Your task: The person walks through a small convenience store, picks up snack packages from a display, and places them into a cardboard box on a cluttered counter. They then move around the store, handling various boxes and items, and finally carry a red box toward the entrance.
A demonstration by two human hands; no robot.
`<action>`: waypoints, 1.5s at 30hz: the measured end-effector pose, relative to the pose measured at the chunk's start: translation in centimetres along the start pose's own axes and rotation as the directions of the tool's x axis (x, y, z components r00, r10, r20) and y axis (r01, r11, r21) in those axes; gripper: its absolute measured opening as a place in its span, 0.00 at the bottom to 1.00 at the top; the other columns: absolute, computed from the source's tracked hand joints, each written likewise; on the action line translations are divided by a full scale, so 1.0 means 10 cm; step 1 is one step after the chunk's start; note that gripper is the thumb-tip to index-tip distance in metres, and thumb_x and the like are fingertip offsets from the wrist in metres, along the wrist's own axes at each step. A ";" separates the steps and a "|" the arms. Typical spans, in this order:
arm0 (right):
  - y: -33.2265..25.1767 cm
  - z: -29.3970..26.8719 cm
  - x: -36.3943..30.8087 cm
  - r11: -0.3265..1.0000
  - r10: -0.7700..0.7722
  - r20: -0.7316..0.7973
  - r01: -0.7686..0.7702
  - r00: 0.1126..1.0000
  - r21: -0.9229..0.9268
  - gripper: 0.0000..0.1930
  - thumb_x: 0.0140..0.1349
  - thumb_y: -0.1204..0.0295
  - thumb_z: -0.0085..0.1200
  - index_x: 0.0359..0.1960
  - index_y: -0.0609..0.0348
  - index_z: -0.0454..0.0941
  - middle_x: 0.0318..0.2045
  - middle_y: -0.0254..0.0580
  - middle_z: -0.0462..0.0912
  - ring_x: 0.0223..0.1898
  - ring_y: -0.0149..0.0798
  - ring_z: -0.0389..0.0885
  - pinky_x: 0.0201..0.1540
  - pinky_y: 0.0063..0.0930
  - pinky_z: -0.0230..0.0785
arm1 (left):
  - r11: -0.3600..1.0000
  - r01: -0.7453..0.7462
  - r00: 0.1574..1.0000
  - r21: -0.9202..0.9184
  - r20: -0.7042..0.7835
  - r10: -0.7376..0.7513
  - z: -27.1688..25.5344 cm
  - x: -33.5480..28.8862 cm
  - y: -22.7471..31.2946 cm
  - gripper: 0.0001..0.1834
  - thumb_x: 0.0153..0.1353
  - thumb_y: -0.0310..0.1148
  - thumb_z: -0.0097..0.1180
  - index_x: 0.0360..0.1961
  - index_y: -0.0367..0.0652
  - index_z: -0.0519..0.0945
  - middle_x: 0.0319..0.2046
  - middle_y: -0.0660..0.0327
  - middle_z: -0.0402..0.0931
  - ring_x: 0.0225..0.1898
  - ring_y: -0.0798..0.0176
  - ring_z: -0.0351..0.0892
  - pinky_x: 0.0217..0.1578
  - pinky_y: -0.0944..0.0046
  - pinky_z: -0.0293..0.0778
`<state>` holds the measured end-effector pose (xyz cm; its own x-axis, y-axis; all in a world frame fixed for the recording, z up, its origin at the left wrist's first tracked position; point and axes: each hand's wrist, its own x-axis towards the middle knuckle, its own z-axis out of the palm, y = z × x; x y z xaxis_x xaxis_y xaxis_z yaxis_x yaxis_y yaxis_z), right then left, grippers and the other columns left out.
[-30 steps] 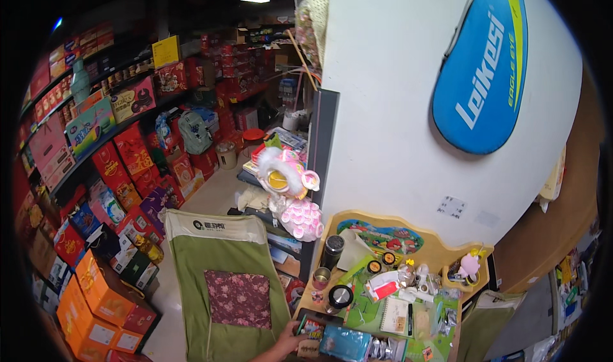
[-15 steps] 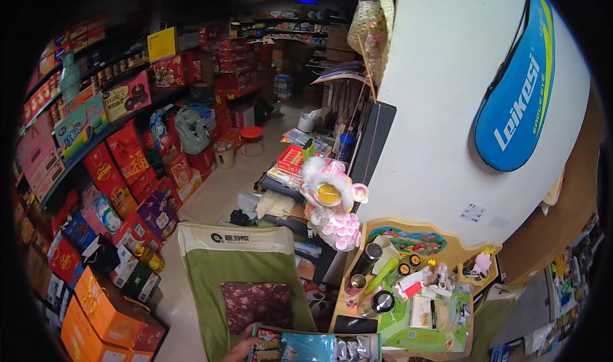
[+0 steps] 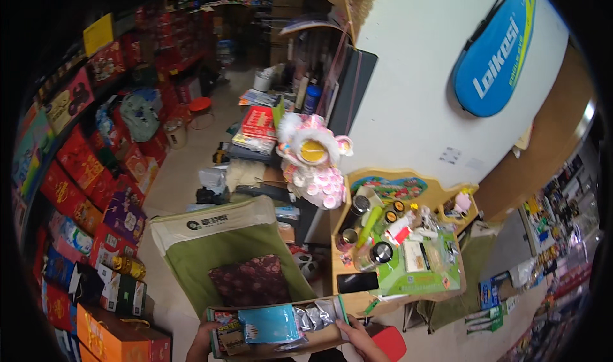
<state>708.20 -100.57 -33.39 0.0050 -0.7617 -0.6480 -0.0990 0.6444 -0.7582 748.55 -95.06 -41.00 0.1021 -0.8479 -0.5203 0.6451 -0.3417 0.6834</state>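
Note:
Between my two hands is an open cardboard box [image 3: 319,347], low in the view. My left hand [image 3: 204,338] grips its left end, fingers mostly hidden by the wall. At the right end my right hand [image 3: 356,336] clasps the rim. Inside the box lie a light blue flat packet [image 3: 269,325], several silvery wrapped items [image 3: 316,315] and small dark printed packs [image 3: 230,335] at the left. Just beyond the box stands a green folding chair [image 3: 191,247] with a dark floral cushion [image 3: 249,280] on it.
Right of the chair, a small wooden desk [image 3: 357,300] carries a phone [image 3: 357,281], a glass jar [image 3: 381,253], cups and a notebook. A red stool [image 3: 388,343] is beside my right hand. Gift boxes [image 3: 121,336] line the left. A blue racket bag [image 3: 495,55] hangs on the wall.
The view has tilted down and turned right, so the chair and desk sit higher and further left. The box has come fully into sight, with both hands now visible on it.

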 end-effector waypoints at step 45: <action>0.28 0.05 0.02 0.942 0.000 0.179 -0.060 0.984 0.331 0.23 0.67 0.64 0.46 0.60 0.63 0.64 0.52 0.42 0.76 0.51 0.33 0.75 0.51 0.25 0.67 | 0.623 -0.782 0.588 -0.031 -0.370 0.720 1.14 0.90 2.19 0.44 0.52 0.31 0.54 0.69 0.52 0.46 0.55 0.53 0.63 0.50 0.55 0.70 0.43 0.58 0.75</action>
<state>708.42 -98.89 -35.73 0.1834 -0.7373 -0.6502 0.2361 0.6751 -0.6989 754.98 -114.79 -24.85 0.8041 -0.5945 -0.0035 0.3457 0.4628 0.8163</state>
